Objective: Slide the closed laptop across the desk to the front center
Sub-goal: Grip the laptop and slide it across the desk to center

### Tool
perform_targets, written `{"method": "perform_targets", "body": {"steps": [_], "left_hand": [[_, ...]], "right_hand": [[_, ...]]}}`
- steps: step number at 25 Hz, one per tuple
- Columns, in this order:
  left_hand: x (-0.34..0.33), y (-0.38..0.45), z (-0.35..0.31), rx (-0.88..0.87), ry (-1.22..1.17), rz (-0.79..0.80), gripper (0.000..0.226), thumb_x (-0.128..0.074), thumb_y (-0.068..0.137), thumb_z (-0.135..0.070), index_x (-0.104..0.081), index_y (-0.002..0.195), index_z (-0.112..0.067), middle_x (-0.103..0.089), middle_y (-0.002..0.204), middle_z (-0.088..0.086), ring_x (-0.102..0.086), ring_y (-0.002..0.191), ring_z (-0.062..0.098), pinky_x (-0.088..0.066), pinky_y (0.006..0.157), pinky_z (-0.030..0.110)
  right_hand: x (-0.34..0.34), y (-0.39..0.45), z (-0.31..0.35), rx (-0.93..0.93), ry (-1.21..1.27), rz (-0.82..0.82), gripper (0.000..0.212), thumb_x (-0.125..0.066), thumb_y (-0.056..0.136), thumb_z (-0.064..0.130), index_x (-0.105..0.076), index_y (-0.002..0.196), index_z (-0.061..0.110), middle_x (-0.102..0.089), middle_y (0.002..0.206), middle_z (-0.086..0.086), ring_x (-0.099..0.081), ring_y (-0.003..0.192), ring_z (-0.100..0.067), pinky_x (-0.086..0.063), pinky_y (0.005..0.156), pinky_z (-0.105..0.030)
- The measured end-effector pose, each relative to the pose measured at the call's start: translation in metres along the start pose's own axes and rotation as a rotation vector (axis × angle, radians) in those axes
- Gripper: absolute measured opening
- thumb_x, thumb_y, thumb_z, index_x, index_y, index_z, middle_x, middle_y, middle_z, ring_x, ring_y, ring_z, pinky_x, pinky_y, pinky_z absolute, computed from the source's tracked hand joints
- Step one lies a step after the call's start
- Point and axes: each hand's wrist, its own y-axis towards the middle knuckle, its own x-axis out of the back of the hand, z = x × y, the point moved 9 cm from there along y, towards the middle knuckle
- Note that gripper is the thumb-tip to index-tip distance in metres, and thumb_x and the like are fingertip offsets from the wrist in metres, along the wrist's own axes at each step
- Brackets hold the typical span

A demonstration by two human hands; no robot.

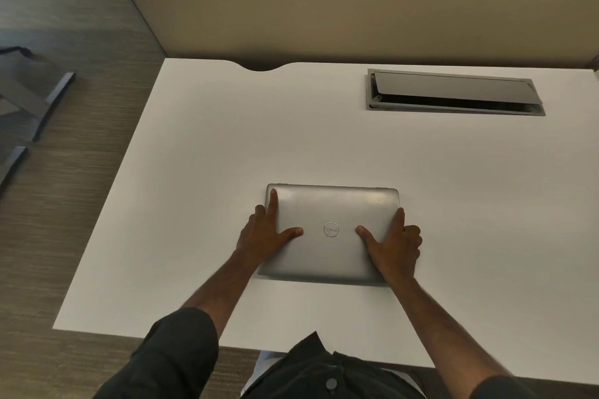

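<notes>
we see a white surface (201, 152) backed by a tan divider panel (324, 10), with wood-grain floor (64, 26) off to one side. a closed silver laptop (327, 204) lies flat on the surface, near the front edge and roughly centred before the person. our left hand (264, 235) rests along its left edge, index finger stretched toward the far left corner, thumb spread onto the lid, the other fingers (259, 210) curled over the side. our right hand (395, 248) mirrors it on the right edge, thumb pointing inward toward the round logo (331, 229) that sits between the two thumbs. both hands press spread and flat rather than closing around anything. well beyond the fingertips, to the right, a recessed cable hatch (453, 92) stands partly open.
</notes>
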Motion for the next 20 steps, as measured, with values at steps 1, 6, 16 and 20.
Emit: {"method": "perform_targets", "body": {"steps": [1, 6, 16, 20], "left_hand": [[0.000, 0.000, 0.000, -0.002, 0.006, -0.002, 0.116, -0.051, 0.070, -0.087, 0.011, 0.154, -0.036, -0.043, 0.129, 0.011, -0.051, 0.116, 0.034, -0.049, 0.090, 0.046], [0.001, -0.005, -0.002, 0.000, 0.022, -0.023, 0.112, -0.049, 0.073, -0.086, 0.006, 0.156, -0.033, -0.042, 0.130, 0.010, -0.049, 0.118, 0.035, -0.050, 0.091, 0.047], [0.016, -0.018, -0.013, -0.073, 0.204, -0.282, 0.070, -0.040, 0.100, -0.051, -0.022, 0.155, -0.011, -0.047, 0.130, 0.015, -0.051, 0.111, 0.034, -0.052, 0.083, 0.045], [0.015, -0.020, -0.025, -0.182, 0.148, -0.321, 0.064, -0.043, 0.103, -0.036, -0.024, 0.154, -0.002, -0.029, 0.159, 0.021, -0.030, 0.146, 0.039, -0.031, 0.117, 0.050]], "right_hand": [[0.000, 0.000, 0.000, 0.001, -0.006, 0.002, 0.108, -0.068, 0.072, 0.074, -0.020, 0.153, 0.021, -0.042, 0.128, -0.018, -0.043, 0.120, -0.040, -0.039, 0.098, -0.051], [0.001, -0.001, 0.001, 0.011, -0.044, -0.004, 0.110, -0.067, 0.072, 0.076, -0.020, 0.154, 0.019, -0.041, 0.128, -0.018, -0.043, 0.119, -0.040, -0.040, 0.099, -0.051], [0.007, -0.006, 0.009, 0.122, -0.140, -0.127, 0.097, -0.059, 0.077, 0.076, -0.033, 0.147, 0.014, -0.040, 0.139, -0.016, -0.046, 0.118, -0.041, -0.045, 0.093, -0.050], [0.002, -0.010, 0.028, 0.251, -0.162, -0.117, 0.096, -0.053, 0.088, 0.069, -0.025, 0.155, 0.006, -0.029, 0.158, -0.023, -0.027, 0.146, -0.040, -0.029, 0.117, -0.050]]}}
